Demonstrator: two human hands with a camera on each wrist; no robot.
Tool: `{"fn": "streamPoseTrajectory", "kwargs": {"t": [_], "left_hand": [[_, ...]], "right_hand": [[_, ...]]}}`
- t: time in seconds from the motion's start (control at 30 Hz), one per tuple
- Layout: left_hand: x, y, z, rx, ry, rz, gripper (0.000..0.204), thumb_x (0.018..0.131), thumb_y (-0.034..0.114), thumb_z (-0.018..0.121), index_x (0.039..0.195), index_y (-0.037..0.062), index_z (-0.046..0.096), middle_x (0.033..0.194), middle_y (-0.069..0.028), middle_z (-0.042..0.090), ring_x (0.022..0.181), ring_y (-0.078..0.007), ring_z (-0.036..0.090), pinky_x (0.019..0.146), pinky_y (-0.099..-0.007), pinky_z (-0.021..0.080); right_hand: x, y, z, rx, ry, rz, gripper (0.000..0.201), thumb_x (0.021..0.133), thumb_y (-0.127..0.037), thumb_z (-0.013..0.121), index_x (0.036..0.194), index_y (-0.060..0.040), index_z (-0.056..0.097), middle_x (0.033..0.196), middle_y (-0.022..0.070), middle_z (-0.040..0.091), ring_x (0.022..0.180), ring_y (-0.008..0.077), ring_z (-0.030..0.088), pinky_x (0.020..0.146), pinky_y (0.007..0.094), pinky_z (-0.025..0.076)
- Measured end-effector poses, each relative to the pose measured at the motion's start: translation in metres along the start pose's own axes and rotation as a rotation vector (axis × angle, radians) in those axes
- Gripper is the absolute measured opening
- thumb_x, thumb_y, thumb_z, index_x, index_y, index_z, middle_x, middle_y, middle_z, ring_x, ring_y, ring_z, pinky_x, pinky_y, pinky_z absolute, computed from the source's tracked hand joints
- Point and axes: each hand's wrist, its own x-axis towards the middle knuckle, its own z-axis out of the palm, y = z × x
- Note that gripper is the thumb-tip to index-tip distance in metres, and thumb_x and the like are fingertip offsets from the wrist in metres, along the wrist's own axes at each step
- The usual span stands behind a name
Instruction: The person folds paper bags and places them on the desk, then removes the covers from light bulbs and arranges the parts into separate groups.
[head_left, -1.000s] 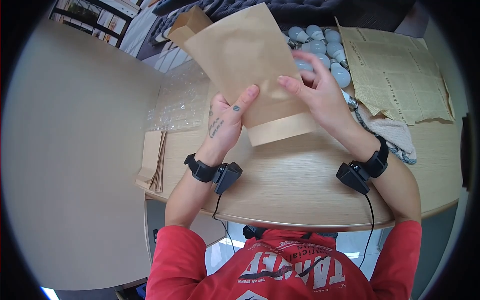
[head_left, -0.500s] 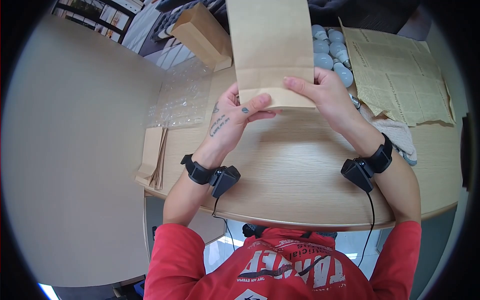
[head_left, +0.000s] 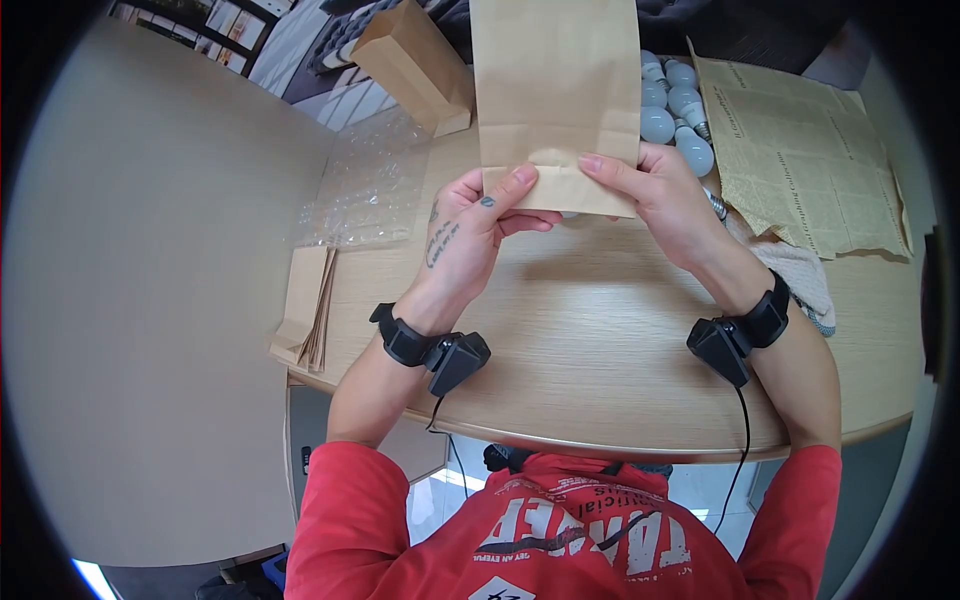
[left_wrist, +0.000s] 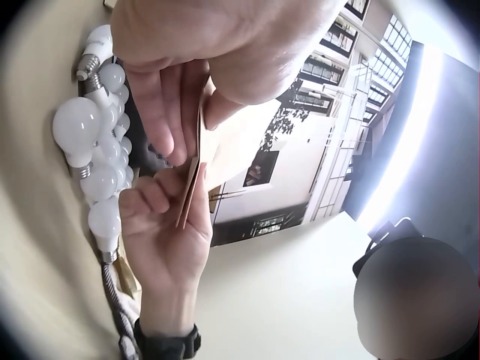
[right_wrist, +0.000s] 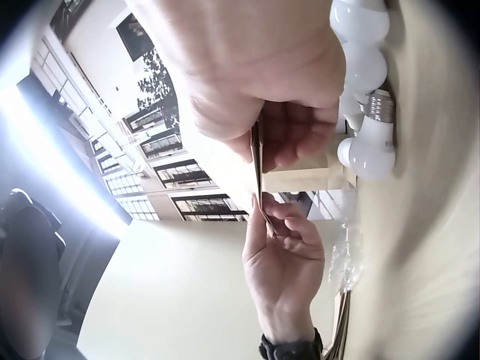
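Both hands hold a flat brown kraft paper bag point(head_left: 558, 90) up over the table, its folded end toward the person. My left hand point(head_left: 465, 240) pinches the lower left edge, thumb on the near face and fingers behind. At the lower right, my right hand point(head_left: 675, 200) pinches it the same way, with its fingers mostly hidden behind the paper. The left wrist view shows the bag point(left_wrist: 196, 161) edge-on, a thin folded layer between thumbs and fingers. Beyond the bag lie several white light bulbs point(head_left: 657, 124), partly covered by it in the head view.
An opened paper bag point(head_left: 420, 75) stands at the back left, beside clear plastic packaging point(head_left: 370, 185). A stack of flat paper bags point(head_left: 303, 300) lies at the left edge. To the right are a newsprint-patterned paper sheet point(head_left: 800, 150) and a pale cloth item point(head_left: 805, 280).
The bag has turned from a leftward tilt to nearly straight, its folded end rising and narrowing in view. My left thumb has shifted to the bottom fold. The standing bag has come more into view.
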Motion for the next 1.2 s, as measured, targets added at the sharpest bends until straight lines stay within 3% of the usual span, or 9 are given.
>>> {"fn": "streamPoseTrajectory", "kwargs": {"t": [0.37, 0.47, 0.63, 0.87, 1.07, 1.2], "left_hand": [[0.000, 0.004, 0.007, -0.086, -0.047, -0.021, 0.026, 0.097, 0.012, 0.065, 0.119, -0.0020, 0.064, 0.111, -0.0126, 0.071, 0.096, -0.0183, 0.072, 0.081, -0.0331, 0.064], [0.001, 0.005, 0.012, 0.013, 0.024, -0.009, 0.031, 0.098, 0.023, 0.067, 0.115, -0.0027, 0.066, 0.109, -0.0143, 0.072, 0.095, -0.0195, 0.072, 0.082, -0.0332, 0.063], [0.000, 0.002, 0.012, -0.049, 0.004, 0.033, 0.044, 0.106, 0.036, 0.049, 0.125, -0.0017, 0.060, 0.116, -0.0131, 0.070, 0.101, -0.0191, 0.072, 0.084, -0.0339, 0.063], [-0.003, 0.003, 0.022, -0.284, -0.108, 0.067, 0.043, 0.106, 0.037, 0.049, 0.126, 0.0006, 0.059, 0.118, -0.0113, 0.070, 0.099, -0.0185, 0.072, 0.081, -0.0328, 0.062], [-0.001, 0.009, 0.023, -0.052, -0.050, 0.039, 0.031, 0.103, 0.026, 0.057, 0.122, 0.0014, 0.061, 0.113, -0.0112, 0.071, 0.095, -0.0197, 0.072, 0.078, -0.0358, 0.063], [0.000, 0.002, 0.018, -0.298, -0.078, -0.001, 0.028, 0.100, 0.020, 0.060, 0.121, 0.0011, 0.062, 0.110, -0.0116, 0.072, 0.096, -0.0206, 0.072, 0.079, -0.0354, 0.063]], "right_hand": [[-0.003, -0.005, -0.001, -0.008, -0.062, 0.017, 0.030, 0.095, -0.028, 0.070, 0.108, -0.0005, 0.072, 0.095, 0.0040, 0.073, 0.081, 0.0087, 0.064, 0.070, 0.0240, 0.049], [-0.001, -0.005, -0.001, -0.010, -0.061, 0.016, 0.033, 0.094, -0.026, 0.072, 0.113, 0.0005, 0.071, 0.102, 0.0056, 0.073, 0.089, 0.0101, 0.066, 0.078, 0.0249, 0.051], [-0.002, -0.005, -0.002, 0.038, -0.118, 0.001, 0.039, 0.093, -0.023, 0.074, 0.121, 0.0027, 0.067, 0.112, 0.0082, 0.072, 0.101, 0.0119, 0.066, 0.092, 0.0255, 0.050], [-0.008, -0.008, 0.007, 0.122, -0.128, -0.123, 0.039, 0.094, -0.024, 0.073, 0.122, 0.0025, 0.067, 0.113, 0.0077, 0.071, 0.100, 0.0112, 0.066, 0.089, 0.0253, 0.051], [-0.004, -0.013, -0.001, 0.015, -0.103, -0.083, 0.037, 0.094, -0.025, 0.073, 0.117, 0.0022, 0.069, 0.109, 0.0073, 0.072, 0.094, 0.0103, 0.067, 0.083, 0.0249, 0.052], [-0.006, -0.008, 0.005, 0.076, -0.083, -0.135, 0.036, 0.094, -0.027, 0.072, 0.116, 0.0022, 0.070, 0.104, 0.0070, 0.073, 0.092, 0.0095, 0.067, 0.081, 0.0244, 0.052]]}}
